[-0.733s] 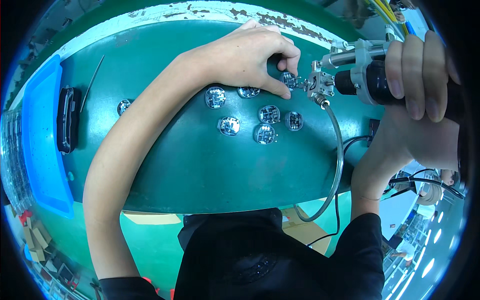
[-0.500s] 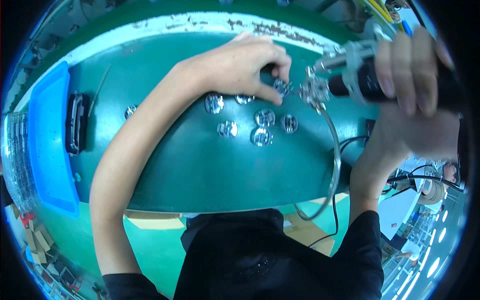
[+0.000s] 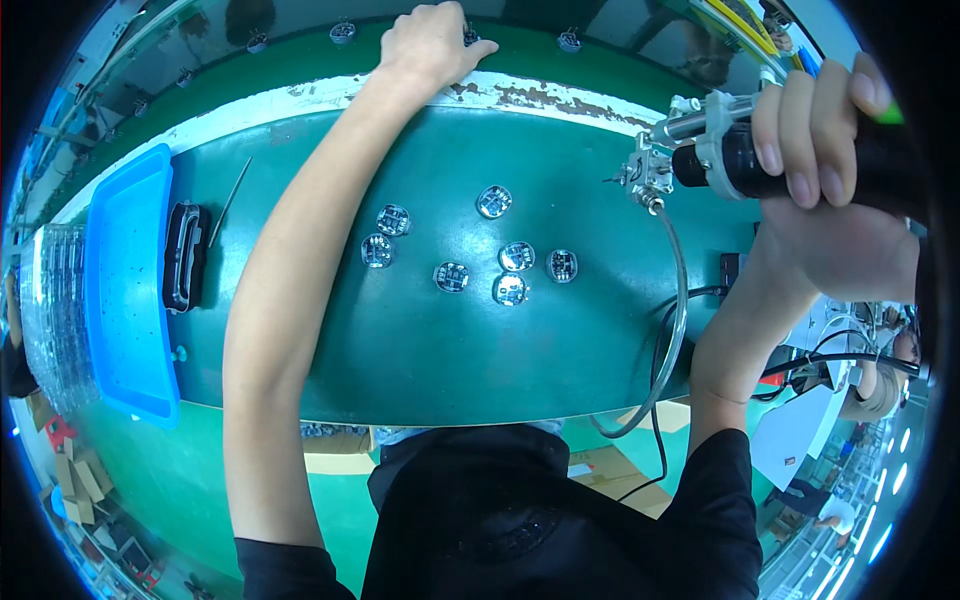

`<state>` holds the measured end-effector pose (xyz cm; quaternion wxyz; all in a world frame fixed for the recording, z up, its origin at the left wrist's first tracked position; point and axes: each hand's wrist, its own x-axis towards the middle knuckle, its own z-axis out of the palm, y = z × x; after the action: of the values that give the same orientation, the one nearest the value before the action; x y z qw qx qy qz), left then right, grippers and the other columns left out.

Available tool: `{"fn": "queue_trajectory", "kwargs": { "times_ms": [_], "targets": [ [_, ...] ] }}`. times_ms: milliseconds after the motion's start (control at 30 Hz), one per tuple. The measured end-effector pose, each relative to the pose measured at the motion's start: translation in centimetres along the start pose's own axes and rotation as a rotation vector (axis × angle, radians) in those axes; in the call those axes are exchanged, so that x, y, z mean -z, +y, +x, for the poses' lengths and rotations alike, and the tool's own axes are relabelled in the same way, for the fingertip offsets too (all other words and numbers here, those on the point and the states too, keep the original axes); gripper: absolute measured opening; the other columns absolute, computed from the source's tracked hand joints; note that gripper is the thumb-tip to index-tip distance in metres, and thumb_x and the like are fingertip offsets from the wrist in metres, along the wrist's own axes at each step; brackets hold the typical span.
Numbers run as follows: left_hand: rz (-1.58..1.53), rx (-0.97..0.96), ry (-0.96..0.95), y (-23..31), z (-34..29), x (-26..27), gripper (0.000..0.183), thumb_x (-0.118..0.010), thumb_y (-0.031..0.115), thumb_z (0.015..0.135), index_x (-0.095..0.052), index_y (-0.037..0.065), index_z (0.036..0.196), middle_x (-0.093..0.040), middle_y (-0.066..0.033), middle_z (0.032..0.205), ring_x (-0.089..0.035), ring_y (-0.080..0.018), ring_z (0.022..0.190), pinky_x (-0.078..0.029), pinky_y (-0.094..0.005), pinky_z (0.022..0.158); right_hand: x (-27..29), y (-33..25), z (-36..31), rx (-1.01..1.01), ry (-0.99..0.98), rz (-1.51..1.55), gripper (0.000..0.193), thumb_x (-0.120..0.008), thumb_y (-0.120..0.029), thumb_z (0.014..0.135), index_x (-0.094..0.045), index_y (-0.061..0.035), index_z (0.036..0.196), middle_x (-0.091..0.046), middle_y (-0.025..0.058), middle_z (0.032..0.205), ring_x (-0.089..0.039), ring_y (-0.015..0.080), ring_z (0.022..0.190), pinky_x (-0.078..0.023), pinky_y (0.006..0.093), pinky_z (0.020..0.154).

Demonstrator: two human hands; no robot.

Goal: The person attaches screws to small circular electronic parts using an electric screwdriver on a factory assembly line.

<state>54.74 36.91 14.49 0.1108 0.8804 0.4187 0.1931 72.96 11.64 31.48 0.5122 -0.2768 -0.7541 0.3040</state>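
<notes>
Module | at left hand, beside thumb | grip there: cannot tell if released | right hand: clenched round black dispenser

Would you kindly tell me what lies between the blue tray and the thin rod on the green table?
In the head view, a black case lies between the blue tray and the thin rod.

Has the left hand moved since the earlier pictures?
Yes, forward and left: the left hand, before mostly over the green tabletop, is now beyond its white border.
</notes>
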Motion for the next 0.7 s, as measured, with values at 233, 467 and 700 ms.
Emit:
{"fn": "queue_trajectory", "kwargs": {
  "times_ms": [233,467,700],
  "targets": [
    [-0.477,-0.572,-0.185,3.7,-5.3,1.7,0.038,-0.082,0.03,0.082,-0.071,0.001,0.106,-0.071,-0.0137,0.101,-0.067,-0.0289,0.097,-0.054,-0.0404,0.092,0.8,-0.2,0.1,0.038,-0.108,0.114,0.029,-0.059,-0.011,0.102,-0.049,-0.0006,0.127,-0.05,-0.0028,0.08,-0.055,0.0097,0.072,-0.045,0.03,0.076],
    [-0.501,-0.571,-0.482,4.5,-10.2,2.3,0.038,-0.089,0.026,0.075,-0.073,0.007,0.103,-0.069,-0.0064,0.11,-0.055,-0.0254,0.12,-0.035,-0.0424,0.113,1.4,2.0,1.6,0.045,-0.362,0.169,0.026,-0.065,-0.006,0.098,-0.055,-0.0088,0.121,-0.052,-0.0049,0.083,-0.057,0.0096,0.076,-0.045,0.03,0.078],
    [-0.517,-0.562,-0.48,5.0,-10.2,2.0,0.044,-0.091,0.032,0.072,-0.074,0.008,0.105,-0.067,-0.0057,0.115,-0.05,-0.0246,0.125,-0.028,-0.042,0.114,-3.8,5.8,4.6,0.0,-0.24,0.2,0.024,-0.067,-0.008,0.097,-0.057,-0.0097,0.119,-0.054,-0.005,0.083,-0.058,0.0097,0.077,-0.045,0.0296,0.078]
  ]
}}
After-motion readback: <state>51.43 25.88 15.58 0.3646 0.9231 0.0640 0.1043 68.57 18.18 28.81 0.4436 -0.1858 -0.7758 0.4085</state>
